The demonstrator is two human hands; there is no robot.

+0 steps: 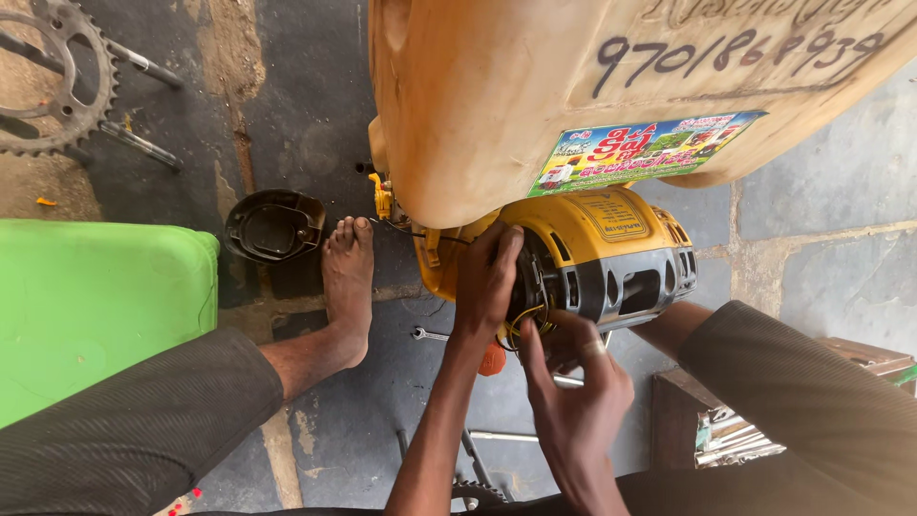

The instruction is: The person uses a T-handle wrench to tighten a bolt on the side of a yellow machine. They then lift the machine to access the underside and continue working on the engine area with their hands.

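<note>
A yellow and grey motor unit hangs under a big pale orange plastic tank. My left hand presses against the open side of the motor, fingers closed on its edge. My right hand reaches up from below, fingertips at the black parts and yellow wires inside the opening. A ring shows on one finger. What the right fingers pinch is too small to tell.
A black plastic cover lies on the stone floor by my bare foot. A green plastic object sits at left. A chain sprocket lies top left. A spanner rests under the motor; a wooden box of metal parts stands at right.
</note>
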